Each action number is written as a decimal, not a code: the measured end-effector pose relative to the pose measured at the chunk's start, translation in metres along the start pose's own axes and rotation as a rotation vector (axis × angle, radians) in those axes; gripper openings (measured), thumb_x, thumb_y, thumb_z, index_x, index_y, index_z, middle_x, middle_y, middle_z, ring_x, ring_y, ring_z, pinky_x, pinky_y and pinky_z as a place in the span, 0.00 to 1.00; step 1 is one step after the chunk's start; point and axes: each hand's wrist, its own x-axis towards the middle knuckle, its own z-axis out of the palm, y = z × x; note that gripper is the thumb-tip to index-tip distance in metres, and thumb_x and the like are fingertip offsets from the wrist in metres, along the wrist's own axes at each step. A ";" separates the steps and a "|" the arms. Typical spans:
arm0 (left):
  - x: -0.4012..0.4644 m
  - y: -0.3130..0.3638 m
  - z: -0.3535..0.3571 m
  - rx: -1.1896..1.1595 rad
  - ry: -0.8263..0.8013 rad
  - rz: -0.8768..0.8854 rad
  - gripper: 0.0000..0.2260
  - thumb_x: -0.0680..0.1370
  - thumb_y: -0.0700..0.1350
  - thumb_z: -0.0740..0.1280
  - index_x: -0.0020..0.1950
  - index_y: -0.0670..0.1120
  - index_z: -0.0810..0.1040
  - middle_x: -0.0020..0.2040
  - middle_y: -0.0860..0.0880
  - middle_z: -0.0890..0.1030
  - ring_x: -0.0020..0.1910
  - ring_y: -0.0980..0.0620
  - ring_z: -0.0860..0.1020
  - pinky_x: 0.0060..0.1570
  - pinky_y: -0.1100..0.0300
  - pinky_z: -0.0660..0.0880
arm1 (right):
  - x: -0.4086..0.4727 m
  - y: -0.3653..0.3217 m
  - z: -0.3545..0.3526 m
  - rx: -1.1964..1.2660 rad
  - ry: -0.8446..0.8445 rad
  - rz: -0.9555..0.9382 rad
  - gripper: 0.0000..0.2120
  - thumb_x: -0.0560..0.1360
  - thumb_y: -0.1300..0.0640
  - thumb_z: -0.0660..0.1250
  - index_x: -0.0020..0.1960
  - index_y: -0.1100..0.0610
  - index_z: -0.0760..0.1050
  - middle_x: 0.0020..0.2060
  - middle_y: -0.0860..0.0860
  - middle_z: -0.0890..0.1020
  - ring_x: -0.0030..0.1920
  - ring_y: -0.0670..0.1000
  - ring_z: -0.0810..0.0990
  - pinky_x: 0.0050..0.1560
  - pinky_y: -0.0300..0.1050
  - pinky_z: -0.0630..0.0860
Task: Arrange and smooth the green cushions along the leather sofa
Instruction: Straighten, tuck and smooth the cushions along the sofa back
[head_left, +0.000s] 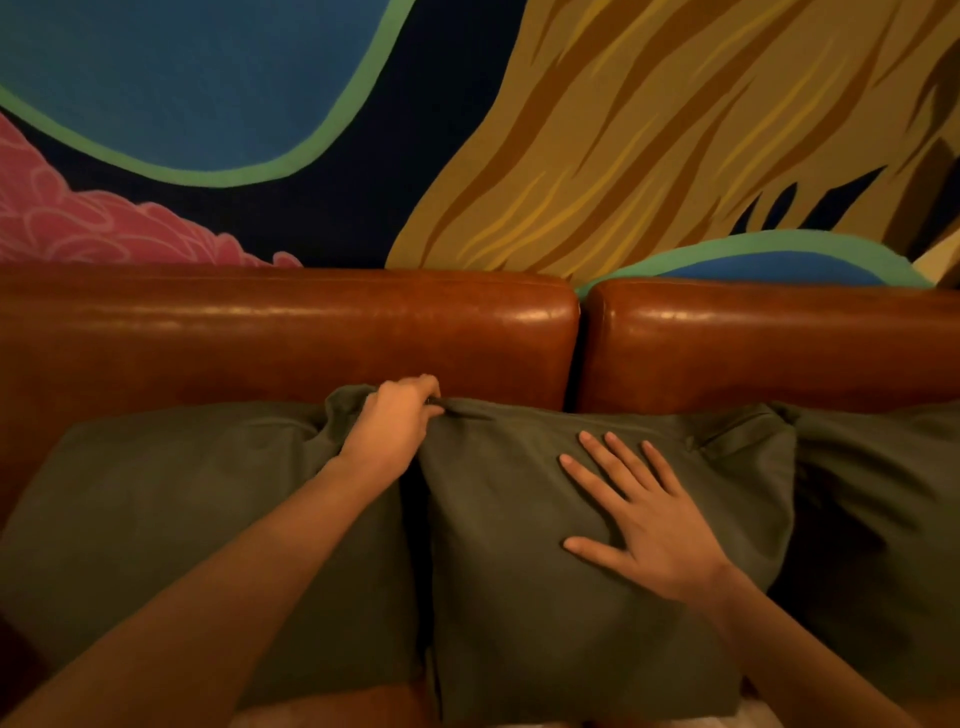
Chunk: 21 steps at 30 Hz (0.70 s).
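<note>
Left hand: fingers curled, pinching top corner of middle cushion; right hand: fingers straight, spread, flat on same cushion; cushion leaning against sofa back, between two others.

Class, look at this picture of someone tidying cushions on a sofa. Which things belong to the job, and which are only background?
Part of the job:
middle cushion
left cushion
right cushion
sofa
left hand, gripping the middle cushion's top corner
right hand, flat on the middle cushion

Only background:
painted wall
</note>
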 end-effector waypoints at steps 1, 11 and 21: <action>0.003 0.000 -0.002 0.047 -0.010 0.029 0.05 0.78 0.42 0.65 0.52 0.43 0.78 0.49 0.43 0.77 0.49 0.43 0.76 0.46 0.53 0.71 | 0.000 0.001 0.000 -0.004 -0.002 0.000 0.37 0.73 0.26 0.46 0.77 0.41 0.47 0.77 0.47 0.53 0.77 0.54 0.52 0.73 0.58 0.49; 0.003 0.021 -0.004 0.119 -0.147 -0.080 0.20 0.78 0.33 0.59 0.69 0.44 0.70 0.67 0.40 0.72 0.66 0.41 0.70 0.66 0.50 0.67 | 0.001 -0.005 0.001 -0.015 -0.043 -0.010 0.37 0.71 0.24 0.41 0.76 0.39 0.40 0.77 0.46 0.45 0.77 0.53 0.45 0.74 0.57 0.42; -0.046 0.078 0.044 0.173 -0.160 0.064 0.24 0.82 0.56 0.50 0.77 0.52 0.55 0.78 0.49 0.54 0.77 0.47 0.47 0.73 0.45 0.40 | -0.008 -0.009 -0.003 0.007 -0.028 -0.015 0.36 0.71 0.24 0.38 0.74 0.35 0.33 0.75 0.42 0.38 0.77 0.51 0.41 0.76 0.56 0.39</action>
